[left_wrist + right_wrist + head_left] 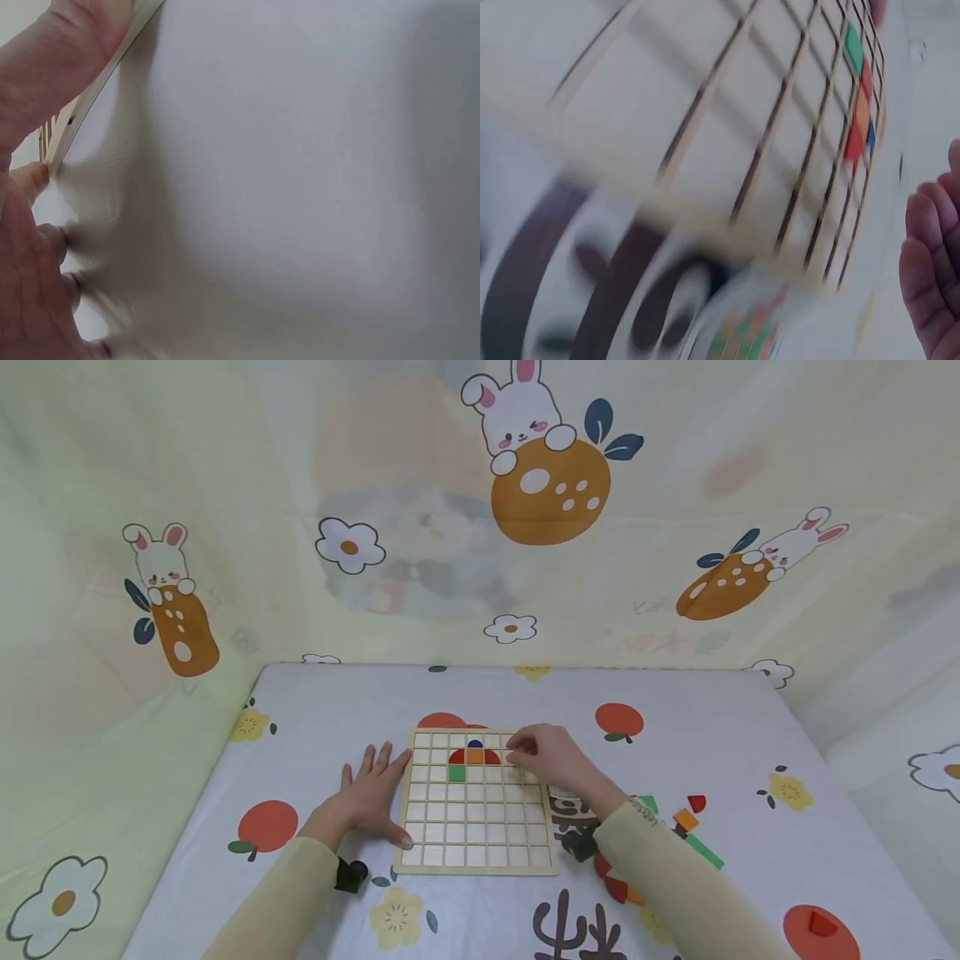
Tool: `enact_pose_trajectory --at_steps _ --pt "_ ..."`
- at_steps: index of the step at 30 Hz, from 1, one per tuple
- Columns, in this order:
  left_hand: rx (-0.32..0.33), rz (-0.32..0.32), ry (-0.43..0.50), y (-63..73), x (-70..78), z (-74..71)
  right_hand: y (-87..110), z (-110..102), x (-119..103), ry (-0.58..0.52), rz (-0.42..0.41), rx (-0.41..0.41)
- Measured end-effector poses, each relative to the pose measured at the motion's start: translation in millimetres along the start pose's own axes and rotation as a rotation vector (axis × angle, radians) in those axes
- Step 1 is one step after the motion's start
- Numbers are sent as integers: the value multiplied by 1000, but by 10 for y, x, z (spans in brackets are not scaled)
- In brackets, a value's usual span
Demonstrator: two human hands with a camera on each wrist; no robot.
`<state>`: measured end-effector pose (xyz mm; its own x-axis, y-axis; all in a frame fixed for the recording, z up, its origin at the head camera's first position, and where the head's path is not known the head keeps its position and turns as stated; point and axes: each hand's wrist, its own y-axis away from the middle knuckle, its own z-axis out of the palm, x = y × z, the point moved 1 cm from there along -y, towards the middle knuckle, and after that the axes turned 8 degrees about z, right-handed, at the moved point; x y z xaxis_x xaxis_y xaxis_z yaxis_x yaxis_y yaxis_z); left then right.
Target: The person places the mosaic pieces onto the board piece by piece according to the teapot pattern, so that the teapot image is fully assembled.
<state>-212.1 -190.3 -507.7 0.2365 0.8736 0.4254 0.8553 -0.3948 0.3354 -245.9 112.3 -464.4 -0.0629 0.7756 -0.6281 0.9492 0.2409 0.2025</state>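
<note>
A square wooden grid board (476, 870) lies on the table between both hands. In its upper rows sit a blue rounded piece (475, 744), an orange square (475, 757) flanked by red rounded pieces (491, 757), and a green square (457, 773) below the left red one. My left hand (366, 802) is spread along the board's left edge, thumb and index finger touching the frame. Over the upper right cells hovers my right hand (551, 758), its fingers bent and fingertips close beside the right red piece. I cannot tell whether a small piece is between those fingertips.
Right of the board, partly behind the right forearm, lie loose pieces: a red wedge (697, 802), an orange square (685, 819), a green strip (705, 852) and more red ones (616, 889). Another red piece (822, 924) lies nearer the front right. A printed curtain (420, 635) hangs behind the table.
</note>
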Motion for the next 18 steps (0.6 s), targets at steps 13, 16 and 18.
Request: enact_pose_trajectory --at_steps 13,16,18 --pt "4 20 10 42 40 -31 622 -604 1050 6 94 130" --pt "5 16 12 61 57 -45 747 -677 1245 11 144 140" --pt "7 13 16 69 64 -52 817 -707 1356 21 165 143"
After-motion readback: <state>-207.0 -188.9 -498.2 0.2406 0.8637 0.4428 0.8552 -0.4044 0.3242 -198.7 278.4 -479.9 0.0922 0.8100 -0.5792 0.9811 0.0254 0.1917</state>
